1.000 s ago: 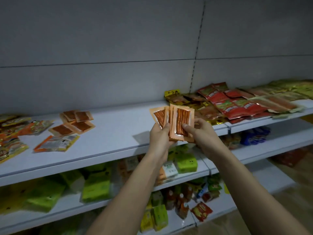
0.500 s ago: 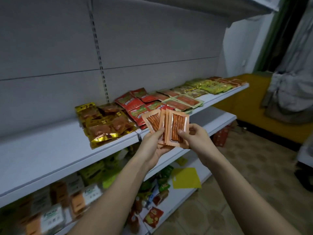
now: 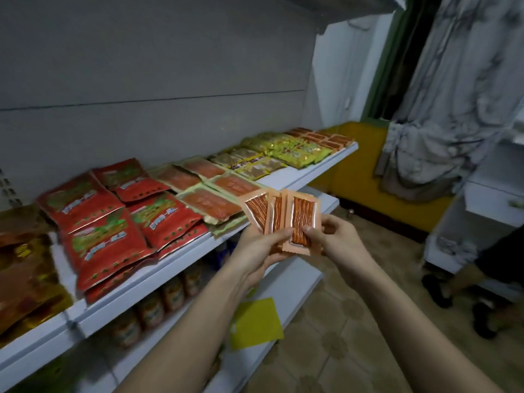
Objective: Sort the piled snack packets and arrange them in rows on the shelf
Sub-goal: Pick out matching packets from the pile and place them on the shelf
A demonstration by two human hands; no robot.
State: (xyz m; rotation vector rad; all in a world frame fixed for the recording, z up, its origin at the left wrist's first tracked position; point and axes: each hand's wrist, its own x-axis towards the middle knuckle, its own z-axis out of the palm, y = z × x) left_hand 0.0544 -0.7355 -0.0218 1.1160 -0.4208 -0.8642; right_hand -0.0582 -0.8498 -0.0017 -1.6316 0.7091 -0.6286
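A fan of small orange snack packets (image 3: pixel 286 215) with brown strips inside is held in front of the white shelf (image 3: pixel 297 180). My left hand (image 3: pixel 255 248) grips the fan from below with its thumb across the packets. My right hand (image 3: pixel 337 239) pinches the frontmost packet (image 3: pixel 302 222) at its lower edge. On the shelf lie rows of red packets (image 3: pixel 113 222), orange-and-green packets (image 3: pixel 209 199), yellow-green packets (image 3: pixel 286 154) and, at the far right end, small orange packets (image 3: pixel 326 139).
Gold-brown packets (image 3: pixel 22 265) sit at the shelf's left. Lower shelves hold jars (image 3: pixel 158 304) and a yellow card (image 3: pixel 255 321). A yellow bench (image 3: pixel 365 177), a marbled curtain (image 3: pixel 459 103) and a person's feet (image 3: pixel 459 293) are to the right on the tiled floor.
My view has swung right along the shelf, from its bare left part to the filled right end. Both hands keep the same hold on the fanned orange packets.
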